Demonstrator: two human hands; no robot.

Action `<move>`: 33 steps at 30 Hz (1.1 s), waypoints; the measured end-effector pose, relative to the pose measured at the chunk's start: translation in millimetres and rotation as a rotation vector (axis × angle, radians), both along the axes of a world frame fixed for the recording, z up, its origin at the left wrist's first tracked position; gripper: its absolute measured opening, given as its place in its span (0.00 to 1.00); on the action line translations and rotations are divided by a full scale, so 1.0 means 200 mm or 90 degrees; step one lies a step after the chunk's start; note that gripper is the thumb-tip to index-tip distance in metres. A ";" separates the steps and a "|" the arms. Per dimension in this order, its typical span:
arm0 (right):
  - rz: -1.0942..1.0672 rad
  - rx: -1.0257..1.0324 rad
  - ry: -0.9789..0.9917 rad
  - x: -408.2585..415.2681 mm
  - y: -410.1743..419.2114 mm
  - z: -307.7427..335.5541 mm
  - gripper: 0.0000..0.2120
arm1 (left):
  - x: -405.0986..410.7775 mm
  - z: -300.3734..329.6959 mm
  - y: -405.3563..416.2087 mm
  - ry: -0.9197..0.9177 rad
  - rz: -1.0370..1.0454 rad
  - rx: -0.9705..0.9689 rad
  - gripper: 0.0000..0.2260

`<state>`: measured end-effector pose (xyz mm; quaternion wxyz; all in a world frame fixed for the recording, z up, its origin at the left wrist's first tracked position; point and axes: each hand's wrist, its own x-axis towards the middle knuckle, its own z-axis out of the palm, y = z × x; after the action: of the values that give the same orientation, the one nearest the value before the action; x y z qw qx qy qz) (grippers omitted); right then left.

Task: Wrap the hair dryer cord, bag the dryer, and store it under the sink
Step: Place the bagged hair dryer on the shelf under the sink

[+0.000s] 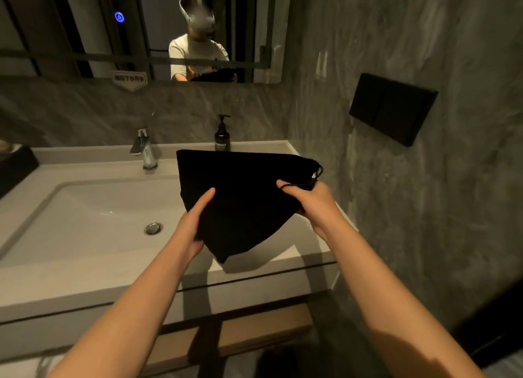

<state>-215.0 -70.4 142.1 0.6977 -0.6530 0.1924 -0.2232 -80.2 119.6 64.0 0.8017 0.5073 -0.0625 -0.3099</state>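
A black drawstring bag (243, 196) is held up over the right end of the counter (85, 281), between both hands. The left hand (195, 222) grips its near left edge, fingers closed on the cloth; the right hand (308, 199) pinches its right edge, with the drawstring (300, 184) looped over a finger.

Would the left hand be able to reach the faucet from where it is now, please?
Probably not yet: the left hand is gripping the black bag. Once it lets go, the faucet stands unobstructed beyond the basin.
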 end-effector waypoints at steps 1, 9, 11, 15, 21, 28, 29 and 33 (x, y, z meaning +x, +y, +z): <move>0.020 -0.043 0.028 -0.02 0.00 -0.01 0.16 | 0.00 0.01 0.03 -0.018 0.011 0.031 0.37; 0.458 0.240 0.099 -0.20 0.07 -0.06 0.29 | 0.05 0.09 0.38 -0.176 -0.047 0.225 0.40; 0.475 0.337 0.087 -0.22 0.13 -0.10 0.30 | 0.05 0.10 0.48 -0.194 -0.067 0.248 0.44; 0.357 0.313 0.167 -0.19 0.36 -0.14 0.13 | 0.06 0.10 0.67 -0.239 -0.066 0.290 0.52; 0.241 0.293 0.223 -0.21 0.73 -0.22 0.29 | 0.07 0.03 0.97 -0.272 -0.041 0.316 0.43; 0.203 -0.201 0.360 -0.19 1.08 -0.35 0.38 | 0.02 -0.01 1.10 -0.295 -0.058 0.343 0.38; 0.216 -0.208 0.363 -0.20 1.10 -0.37 0.35 | 0.01 -0.01 1.11 -0.301 -0.063 0.347 0.37; 0.255 -0.185 0.370 -0.24 1.16 -0.42 0.26 | -0.05 -0.04 1.11 -0.323 -0.105 0.344 0.33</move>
<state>-262.9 160.9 58.2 0.5438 -0.8060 0.2171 0.0867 -90.9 341.0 56.9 0.5704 0.7541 -0.2163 -0.2433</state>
